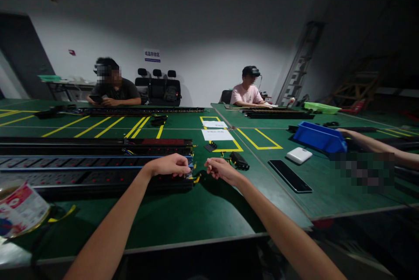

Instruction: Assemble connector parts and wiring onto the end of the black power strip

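Observation:
Long black power strips (108, 179) with rows of sockets and small red marks lie side by side, their wired ends towards the middle. My left hand (168, 165) rests over the end of one strip, fingers pinched close to its end; what they hold, if anything, is hidden. Short yellow-green wires (197, 179) stick out from the ends just beside it. Across a small gap, my right hand (224, 170) is closed with fingertips together, and anything in them is too small to name. A black end piece with wires (239, 161) lies just beyond that hand.
At the right are a phone (290, 176), a white case (299, 155) and a blue bin (319, 137), with another person's arm beside it. A paper-labelled tub (24, 210) stands at the left. Two people sit across the green table (209, 223). Paper sheets (216, 134) lie mid-table.

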Demonstrator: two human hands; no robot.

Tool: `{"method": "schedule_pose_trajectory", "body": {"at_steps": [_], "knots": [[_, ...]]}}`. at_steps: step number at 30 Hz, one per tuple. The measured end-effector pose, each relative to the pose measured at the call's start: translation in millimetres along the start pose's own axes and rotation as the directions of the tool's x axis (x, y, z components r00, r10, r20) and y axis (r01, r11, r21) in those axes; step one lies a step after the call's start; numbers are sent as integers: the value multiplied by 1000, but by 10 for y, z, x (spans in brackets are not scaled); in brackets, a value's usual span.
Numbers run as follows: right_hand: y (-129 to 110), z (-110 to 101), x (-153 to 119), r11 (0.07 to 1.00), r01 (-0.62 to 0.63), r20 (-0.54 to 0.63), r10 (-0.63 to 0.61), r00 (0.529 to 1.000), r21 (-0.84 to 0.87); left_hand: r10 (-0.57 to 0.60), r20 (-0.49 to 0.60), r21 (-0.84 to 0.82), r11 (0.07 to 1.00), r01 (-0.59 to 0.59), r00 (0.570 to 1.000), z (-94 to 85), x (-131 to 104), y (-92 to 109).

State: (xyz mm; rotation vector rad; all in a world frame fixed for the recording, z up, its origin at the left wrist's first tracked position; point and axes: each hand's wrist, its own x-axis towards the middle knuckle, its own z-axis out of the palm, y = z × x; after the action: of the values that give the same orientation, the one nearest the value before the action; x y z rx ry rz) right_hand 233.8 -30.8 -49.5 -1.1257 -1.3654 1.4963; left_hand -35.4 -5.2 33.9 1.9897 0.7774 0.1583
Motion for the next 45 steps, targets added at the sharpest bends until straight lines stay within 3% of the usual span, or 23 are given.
{"method": "schedule_pose_trajectory", "body": {"at_steps": [6, 12, 20, 45], "knots": [[5, -5, 6, 1000, 1, 9, -1, 1000, 3, -20, 57, -35, 999, 22, 998, -2, -8, 8], [6, -13, 9, 1000, 5, 14, -4, 1000, -4, -27, 6, -76, 997, 27, 1000, -28, -30, -8], [8, -20, 10, 1000, -11, 15, 11, 1000, 6, -20, 42, -73, 997, 23, 999, -16, -5, -20], [-13, -1, 0, 1000, -3, 5, 3, 1000, 6, -26, 111, 61, 998, 20, 993, -32, -10, 43]]}}
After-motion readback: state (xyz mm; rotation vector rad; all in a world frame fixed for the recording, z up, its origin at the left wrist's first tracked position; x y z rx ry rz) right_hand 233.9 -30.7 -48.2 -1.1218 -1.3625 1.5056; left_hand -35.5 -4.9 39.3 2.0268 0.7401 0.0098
